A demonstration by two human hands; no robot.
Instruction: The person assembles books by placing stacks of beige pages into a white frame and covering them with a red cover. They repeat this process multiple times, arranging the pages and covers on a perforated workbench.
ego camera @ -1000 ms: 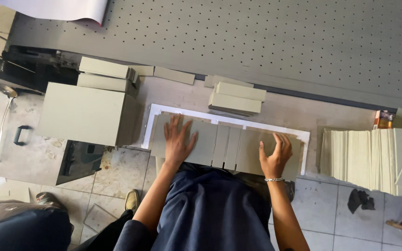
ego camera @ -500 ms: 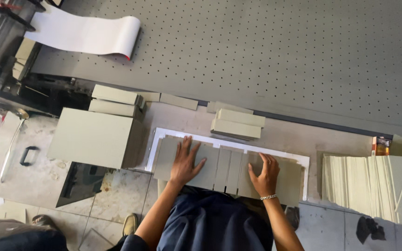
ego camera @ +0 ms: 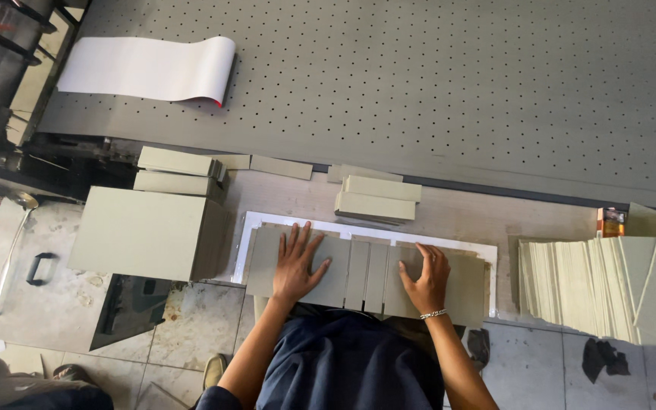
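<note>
Several grey board panels (ego camera: pixel 358 266) lie side by side low in the frame on the worktop (ego camera: pixel 480 212); my torso hides their near edge. My left hand (ego camera: pixel 295 263) presses flat, fingers spread; my right hand (ego camera: pixel 424 277) rests on them, fingers curled.

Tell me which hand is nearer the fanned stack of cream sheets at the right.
Right. The right hand rests on the grey boards just left of the fanned stack; the left hand lies farther left, across the boards.

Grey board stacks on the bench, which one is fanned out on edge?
The stack at far right, beside the right hand; its boards lean in a row, the others lie flat.
</note>
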